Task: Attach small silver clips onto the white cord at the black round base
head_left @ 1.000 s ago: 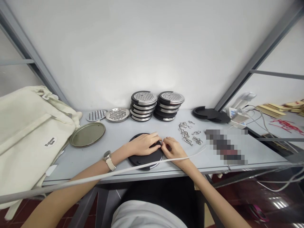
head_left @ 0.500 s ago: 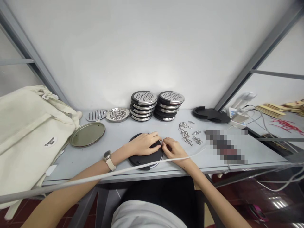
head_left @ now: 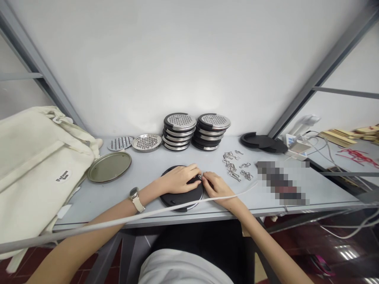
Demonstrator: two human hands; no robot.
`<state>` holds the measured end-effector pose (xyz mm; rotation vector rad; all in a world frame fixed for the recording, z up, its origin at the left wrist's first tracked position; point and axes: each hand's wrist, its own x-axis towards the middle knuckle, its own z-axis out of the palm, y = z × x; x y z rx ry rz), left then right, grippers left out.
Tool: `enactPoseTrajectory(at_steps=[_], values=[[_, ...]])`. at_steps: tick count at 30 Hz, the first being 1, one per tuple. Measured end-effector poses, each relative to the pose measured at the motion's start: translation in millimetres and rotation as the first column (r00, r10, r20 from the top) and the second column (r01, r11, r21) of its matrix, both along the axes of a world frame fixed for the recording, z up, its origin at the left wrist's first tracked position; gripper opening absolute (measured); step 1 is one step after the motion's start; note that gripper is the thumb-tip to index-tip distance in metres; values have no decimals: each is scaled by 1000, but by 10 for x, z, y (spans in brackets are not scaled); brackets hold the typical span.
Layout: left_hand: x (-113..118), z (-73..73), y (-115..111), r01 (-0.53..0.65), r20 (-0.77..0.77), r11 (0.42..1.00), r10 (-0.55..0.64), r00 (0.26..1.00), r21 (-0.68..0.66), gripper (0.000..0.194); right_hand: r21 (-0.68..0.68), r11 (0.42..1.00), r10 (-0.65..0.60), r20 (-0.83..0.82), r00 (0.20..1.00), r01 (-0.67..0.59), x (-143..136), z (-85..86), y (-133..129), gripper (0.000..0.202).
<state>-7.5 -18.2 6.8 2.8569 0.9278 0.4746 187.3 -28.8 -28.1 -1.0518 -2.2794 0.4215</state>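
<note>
Rests left hand (head_left: 180, 179) palm-down on black round disc (head_left: 189, 196), near the front edge of table (head_left: 145, 167); whether gripping, cannot tell. With right hand (head_left: 216, 186), pinches small metal piece (head_left: 200, 177) at right rim of disc. Beyond, at right, can see loose metal clips (head_left: 231, 167); farther, by wall (head_left: 189, 59), two stacks of graters (head_left: 179, 122).

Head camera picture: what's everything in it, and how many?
Grater stacks: two, silver and black, back middle
Loose graters: two, silver, back left
Bag: one, cream, far left
Round plate: one, olive, beside bag
Disc: one, black, front middle
Holders: at least two, black, back right
Clips: several, silver, right of disc
Wooden pieces: several, tan, far right
Strings: several, red, far right
Table: one, grey, middle
Long cable: one, white, crossing low
Watch: one, cream strap, lower left
Left hand: one, on disc
Right hand: one, at disc's edge
</note>
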Motion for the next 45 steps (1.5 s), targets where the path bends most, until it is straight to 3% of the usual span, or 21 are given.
enactPoseTrajectory(at_steps=[35, 45], values=[[-10, -14, 19, 31, -26, 999, -31, 999, 12, 19, -18, 992, -123, -93, 988, 122, -34, -26, 0, 25], [8, 5, 5, -12, -9, 1000, 12, 1000, 11, 13, 15, 1000, -27, -20, 999, 27, -29, -26, 9, 21]])
